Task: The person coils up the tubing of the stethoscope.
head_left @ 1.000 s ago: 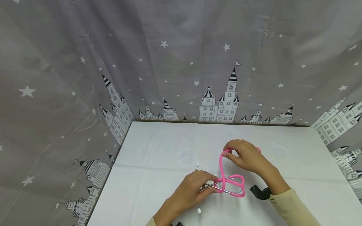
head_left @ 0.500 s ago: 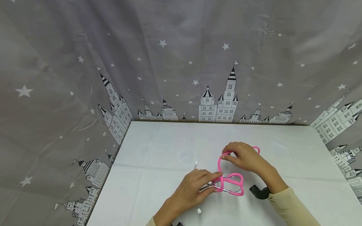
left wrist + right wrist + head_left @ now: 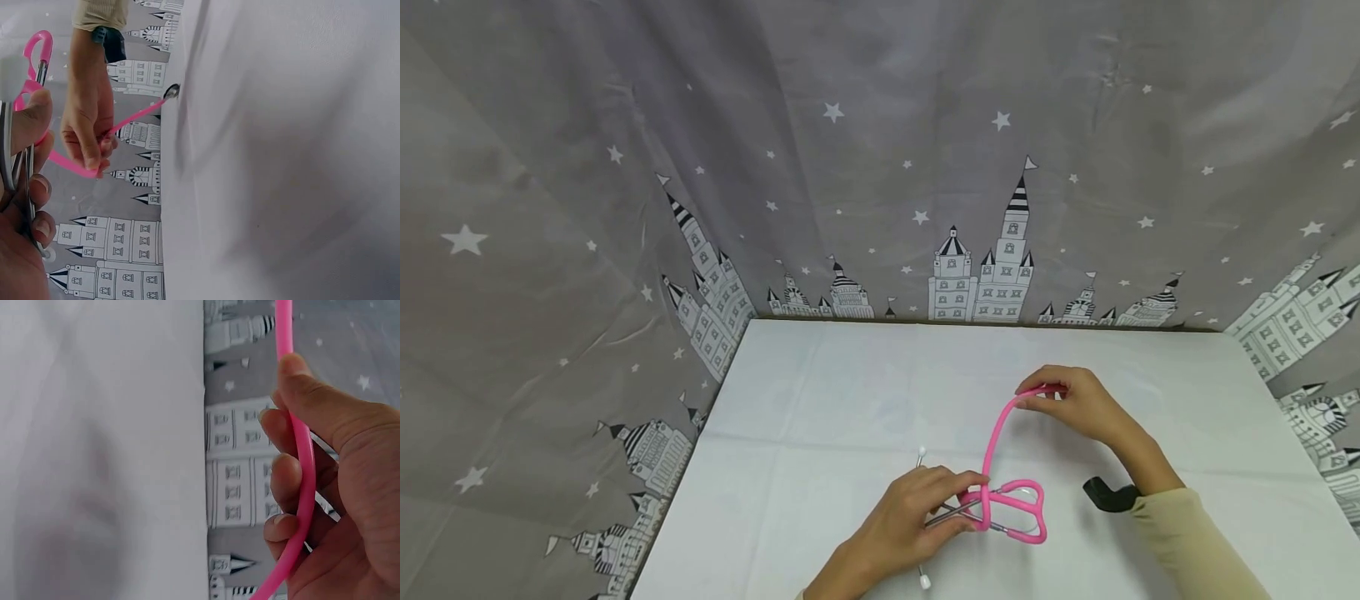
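Observation:
A stethoscope with pink tubing (image 3: 997, 437) spans my two hands above the white table. My left hand (image 3: 910, 512) grips its metal ear tubes (image 3: 30, 181) together with the near part of the tubing. Pink loops (image 3: 1028, 510) stick out past those fingertips, one turn crossing over the metal. White ear tips (image 3: 922, 451) show beyond and below this hand. Farther right, my right hand (image 3: 1078, 404) holds the free length, fingers curled round it in the right wrist view. The round chest piece (image 3: 172, 91) hangs at the tubing's end in the left wrist view.
The white table (image 3: 820, 400) lies beneath both hands. A grey curtain (image 3: 850, 167) printed with castles and stars stands behind and at the sides. On the right wrist sits a black strapped device (image 3: 1108, 496).
My right hand has moved right, drawing the tubing into a longer, straighter line from the left hand. The left hand has dropped slightly, keeping its grip on the ear tubes.

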Demonstrator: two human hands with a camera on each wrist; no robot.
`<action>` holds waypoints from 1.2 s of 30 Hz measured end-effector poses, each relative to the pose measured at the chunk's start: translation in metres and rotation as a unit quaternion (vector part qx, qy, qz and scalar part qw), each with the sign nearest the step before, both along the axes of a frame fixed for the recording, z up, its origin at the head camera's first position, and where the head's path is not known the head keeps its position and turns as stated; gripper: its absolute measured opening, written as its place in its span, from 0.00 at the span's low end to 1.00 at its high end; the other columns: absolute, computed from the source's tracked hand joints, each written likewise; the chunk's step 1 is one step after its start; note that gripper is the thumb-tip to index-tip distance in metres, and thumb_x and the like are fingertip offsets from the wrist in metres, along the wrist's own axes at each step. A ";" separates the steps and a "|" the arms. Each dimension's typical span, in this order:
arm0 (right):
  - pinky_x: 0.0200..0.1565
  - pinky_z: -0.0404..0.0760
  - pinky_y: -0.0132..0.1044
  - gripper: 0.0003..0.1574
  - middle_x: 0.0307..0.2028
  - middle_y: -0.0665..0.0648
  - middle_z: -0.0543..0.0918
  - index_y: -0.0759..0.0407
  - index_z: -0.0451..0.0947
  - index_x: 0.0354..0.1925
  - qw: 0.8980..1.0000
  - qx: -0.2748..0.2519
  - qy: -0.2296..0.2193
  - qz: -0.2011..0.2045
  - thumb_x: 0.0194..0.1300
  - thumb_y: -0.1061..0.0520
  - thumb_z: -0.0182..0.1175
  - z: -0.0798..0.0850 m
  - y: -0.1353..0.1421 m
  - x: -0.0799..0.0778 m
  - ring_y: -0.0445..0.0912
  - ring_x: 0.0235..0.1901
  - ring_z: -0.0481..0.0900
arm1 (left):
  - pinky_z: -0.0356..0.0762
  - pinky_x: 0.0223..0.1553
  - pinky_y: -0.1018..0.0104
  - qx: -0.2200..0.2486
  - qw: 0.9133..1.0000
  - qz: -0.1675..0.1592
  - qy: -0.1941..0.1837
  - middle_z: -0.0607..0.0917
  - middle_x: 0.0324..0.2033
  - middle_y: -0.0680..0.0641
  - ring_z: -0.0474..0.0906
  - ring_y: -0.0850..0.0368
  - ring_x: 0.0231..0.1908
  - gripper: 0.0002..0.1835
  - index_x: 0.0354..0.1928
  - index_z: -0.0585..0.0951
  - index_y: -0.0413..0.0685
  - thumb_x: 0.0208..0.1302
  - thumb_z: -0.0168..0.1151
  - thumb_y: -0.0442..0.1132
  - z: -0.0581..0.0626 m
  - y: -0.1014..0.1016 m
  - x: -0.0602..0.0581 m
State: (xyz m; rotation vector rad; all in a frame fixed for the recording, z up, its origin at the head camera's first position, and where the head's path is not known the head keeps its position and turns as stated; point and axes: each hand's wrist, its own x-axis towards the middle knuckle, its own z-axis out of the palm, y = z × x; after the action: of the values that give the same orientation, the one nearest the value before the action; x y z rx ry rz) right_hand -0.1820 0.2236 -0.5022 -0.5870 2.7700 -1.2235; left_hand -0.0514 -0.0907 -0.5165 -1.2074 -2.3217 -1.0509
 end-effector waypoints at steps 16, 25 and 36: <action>0.39 0.80 0.31 0.08 0.35 0.40 0.87 0.41 0.87 0.39 0.998 0.052 -0.005 0.048 0.67 0.55 0.76 -0.038 0.007 0.037 0.33 0.34 0.78 | 0.72 0.34 0.81 0.066 0.994 0.084 -0.010 0.87 0.39 0.57 0.74 0.64 0.29 0.31 0.67 0.81 0.55 0.62 0.79 0.43 0.005 -0.013 -0.016; 0.37 0.77 0.27 0.08 0.32 0.33 0.83 0.39 0.86 0.37 0.987 0.038 0.053 0.145 0.67 0.54 0.76 -0.039 -0.033 0.103 0.27 0.32 0.73 | 0.69 0.33 0.77 0.052 0.978 0.203 -0.027 0.88 0.42 0.53 0.74 0.57 0.28 0.32 0.69 0.81 0.55 0.62 0.80 0.41 -0.003 -0.028 -0.040; 0.41 0.71 0.17 0.05 0.34 0.29 0.78 0.37 0.84 0.41 0.969 0.045 0.179 0.165 0.73 0.49 0.72 -0.009 -0.048 0.141 0.26 0.33 0.72 | 0.73 0.34 0.71 0.006 0.966 0.259 -0.020 0.87 0.41 0.52 0.73 0.62 0.32 0.32 0.69 0.83 0.53 0.61 0.80 0.43 -0.017 -0.032 -0.044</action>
State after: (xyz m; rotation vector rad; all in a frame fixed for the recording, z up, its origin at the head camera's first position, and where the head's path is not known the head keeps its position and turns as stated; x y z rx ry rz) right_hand -0.0412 0.1752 -0.5111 -1.3143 2.8118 -0.9955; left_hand -0.0955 -0.1228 -0.5333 -0.5199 -2.4555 -0.8979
